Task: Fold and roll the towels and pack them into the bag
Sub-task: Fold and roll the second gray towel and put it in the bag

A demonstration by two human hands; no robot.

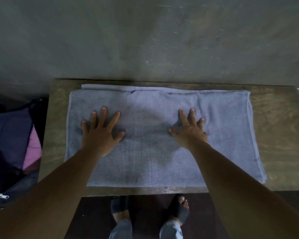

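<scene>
A grey-blue towel (148, 104) lies folded flat on a small wooden table (280, 152), with a lower layer peeking out along its far edge. My left hand (101, 133) presses flat on the towel's left half, fingers spread. Flat on the right half rests my right hand (190, 131), fingers apart too. Neither hand holds anything. A dark open bag (9, 135) stands on the floor left of the table, with a pink cloth (33, 150) showing inside.
A grey wall (145, 40) rises right behind the table's far edge. My feet in dark sandals (178, 211) stand on the dark floor below the near edge. A zip pull (3, 196) hangs on the bag at lower left.
</scene>
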